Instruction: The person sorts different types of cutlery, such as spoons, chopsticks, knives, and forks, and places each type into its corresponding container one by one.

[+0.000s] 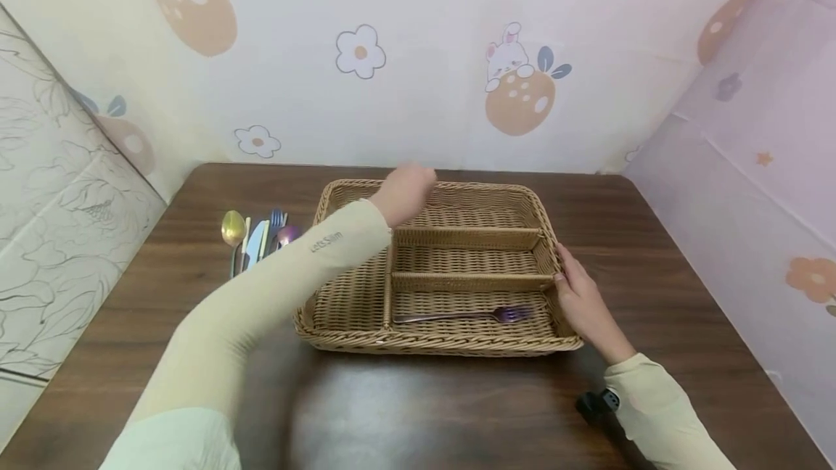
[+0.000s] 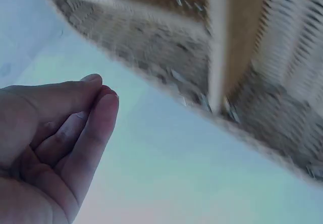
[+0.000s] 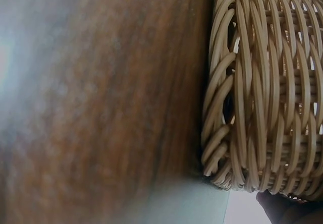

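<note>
A woven wicker basket (image 1: 444, 344) with several compartments sits on the wooden table. In its front right compartment lies a fork (image 1: 512, 314) with purple tines, handle toward the left. My left hand (image 1: 405, 194) is raised over the back part of the basket, blurred in the head view. The left wrist view shows this hand (image 2: 60, 138) with thumb and fingertips brought together and nothing visible between them. At the basket's right side my right hand (image 1: 584, 303) grips the rim, thumb on top. Only dark fingers (image 3: 290, 211) of it appear in the right wrist view, beside the weave.
Left of the basket lies a group of cutlery: a gold spoon (image 1: 233, 228), a knife (image 1: 254, 244), a blue fork (image 1: 277, 219) and a purple spoon (image 1: 287, 236), partly hidden by my left sleeve (image 1: 274, 281). A patterned wall covering (image 1: 418, 107) stands right behind the table (image 1: 405, 412).
</note>
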Demonstrator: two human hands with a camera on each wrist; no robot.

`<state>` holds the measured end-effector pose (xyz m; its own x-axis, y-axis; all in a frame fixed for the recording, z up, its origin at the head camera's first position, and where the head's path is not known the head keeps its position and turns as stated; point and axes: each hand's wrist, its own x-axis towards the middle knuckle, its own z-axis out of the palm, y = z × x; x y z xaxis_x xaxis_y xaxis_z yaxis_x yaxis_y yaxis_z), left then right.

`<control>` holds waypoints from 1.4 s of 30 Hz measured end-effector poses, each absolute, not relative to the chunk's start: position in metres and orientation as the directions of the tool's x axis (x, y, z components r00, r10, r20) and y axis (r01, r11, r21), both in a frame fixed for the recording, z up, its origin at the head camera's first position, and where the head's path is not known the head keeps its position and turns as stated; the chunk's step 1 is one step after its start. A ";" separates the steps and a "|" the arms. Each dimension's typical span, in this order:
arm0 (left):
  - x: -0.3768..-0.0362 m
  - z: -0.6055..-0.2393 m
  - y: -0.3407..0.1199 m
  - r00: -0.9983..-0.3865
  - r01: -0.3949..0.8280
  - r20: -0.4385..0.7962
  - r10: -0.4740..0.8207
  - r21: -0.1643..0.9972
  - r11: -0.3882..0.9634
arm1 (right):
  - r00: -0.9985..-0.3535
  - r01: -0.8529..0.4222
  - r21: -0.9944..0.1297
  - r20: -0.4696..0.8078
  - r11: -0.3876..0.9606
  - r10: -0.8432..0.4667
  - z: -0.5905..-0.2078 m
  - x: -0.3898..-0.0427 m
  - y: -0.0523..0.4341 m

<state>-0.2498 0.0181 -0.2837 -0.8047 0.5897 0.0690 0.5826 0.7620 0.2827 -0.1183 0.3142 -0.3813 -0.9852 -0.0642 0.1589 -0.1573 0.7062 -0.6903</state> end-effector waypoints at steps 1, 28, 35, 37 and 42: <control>-0.249 -0.279 0.010 -0.814 0.567 0.073 0.576 0.312 0.762 | -0.985 -0.155 -0.691 0.158 0.706 -0.062 -0.381 -0.118 0.315; -0.220 -0.340 -0.172 -0.939 0.329 -0.020 0.342 0.234 0.915 | -0.984 -0.171 -0.694 0.149 0.699 -0.093 -0.380 -0.117 0.318; -0.218 -0.355 -0.176 -0.947 0.293 -0.069 0.314 0.216 0.931 | -0.985 -0.168 -0.702 0.135 0.693 -0.102 -0.379 -0.119 0.319; -0.218 -0.358 -0.177 -0.946 0.298 -0.067 0.316 0.193 0.935 | -0.986 -0.165 -0.703 0.131 0.691 -0.103 -0.379 -0.119 0.319; -0.217 -0.364 -0.176 -0.939 0.336 -0.028 0.342 0.135 0.932 | -0.985 -0.169 -0.706 0.137 0.688 -0.101 -0.381 -0.120 0.321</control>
